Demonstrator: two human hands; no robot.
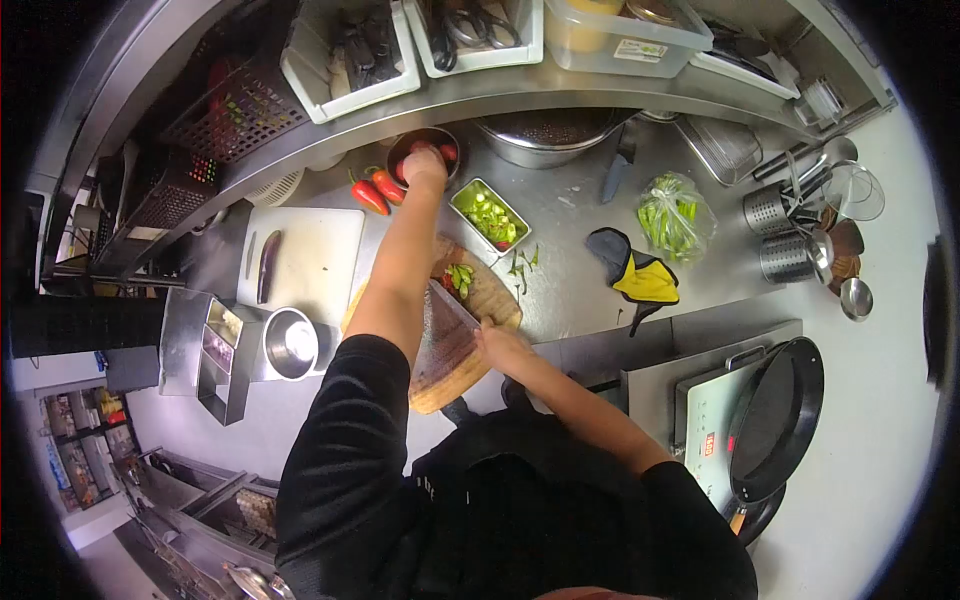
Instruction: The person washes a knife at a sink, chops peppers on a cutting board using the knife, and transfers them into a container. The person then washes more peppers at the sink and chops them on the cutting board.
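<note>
My left hand (424,168) reaches into a dark round bowl (455,137) at the back of the counter, which holds red pieces. Its fingers are hidden in the bowl. Two red peppers (369,196) lie just left of it. My right hand (503,348) is closed around the handle of a knife (455,304) resting over a round wooden chopping board (496,296). Cut green pepper pieces (460,279), with some red bits, sit on the board beyond the blade. A rectangular metal tray (523,222) behind the board holds chopped green pieces.
A white cutting board (334,247) with an eggplant (269,265) lies left, near a metal bowl (291,343). Right are a yellow-black cloth (645,277), bagged green vegetables (672,217), another knife (618,172) and a frying pan (778,420) on a cooker. A shelf (480,92) overhangs the back.
</note>
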